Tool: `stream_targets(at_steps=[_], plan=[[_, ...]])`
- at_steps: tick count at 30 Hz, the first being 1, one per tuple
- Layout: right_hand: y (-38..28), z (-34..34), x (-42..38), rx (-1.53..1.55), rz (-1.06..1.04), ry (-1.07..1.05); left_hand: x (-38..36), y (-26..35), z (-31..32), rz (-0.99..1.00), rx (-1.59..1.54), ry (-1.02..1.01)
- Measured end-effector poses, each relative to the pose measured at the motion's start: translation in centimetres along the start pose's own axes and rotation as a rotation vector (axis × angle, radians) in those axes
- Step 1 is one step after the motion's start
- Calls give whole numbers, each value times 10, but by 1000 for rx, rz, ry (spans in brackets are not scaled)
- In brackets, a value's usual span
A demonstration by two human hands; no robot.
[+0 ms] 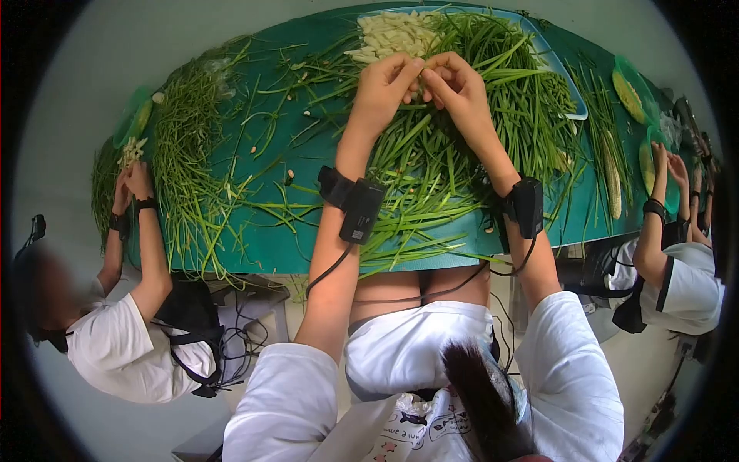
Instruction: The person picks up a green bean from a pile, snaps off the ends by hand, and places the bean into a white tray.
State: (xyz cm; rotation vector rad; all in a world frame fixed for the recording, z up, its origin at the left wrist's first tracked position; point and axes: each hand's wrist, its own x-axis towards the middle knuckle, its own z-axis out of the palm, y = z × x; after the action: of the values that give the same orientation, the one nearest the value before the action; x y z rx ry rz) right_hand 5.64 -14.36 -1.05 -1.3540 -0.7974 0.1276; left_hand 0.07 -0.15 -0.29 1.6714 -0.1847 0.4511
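Observation:
My left hand (385,88) and my right hand (456,88) meet over the far part of the table, thumbs and fingertips pinched together. What lies between the fingertips is too small to make out. Beneath and around them spreads a big heap of long green stalks (531,127). Just beyond my left hand, pale whitish pieces (392,35) are piled on a blue-rimmed tray (573,85), which also bears green stalks.
More green stalks (188,138) lie at the left of the green table (269,169), with loose bits scattered between. Corn cobs (613,181) and green baskets (635,88) are at the right. A co-worker's hands (137,185) are at the left; other people's hands (670,165) are at the right.

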Motion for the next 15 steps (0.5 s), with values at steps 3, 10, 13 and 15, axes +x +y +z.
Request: stream_targets(at_steps=[3, 10, 13, 15], plan=[[-4, -3, -2, 3, 49, 18, 0, 2, 3, 15, -54, 34], [-7, -4, 0, 44, 59, 59, 1, -3, -3, 10, -16, 19], [-5, -6, 0, 85, 66, 55, 1, -8, -2, -5, 16, -13], [-3, -7, 0, 88, 52, 43, 1, -9, -1, -11, 33, -27]])
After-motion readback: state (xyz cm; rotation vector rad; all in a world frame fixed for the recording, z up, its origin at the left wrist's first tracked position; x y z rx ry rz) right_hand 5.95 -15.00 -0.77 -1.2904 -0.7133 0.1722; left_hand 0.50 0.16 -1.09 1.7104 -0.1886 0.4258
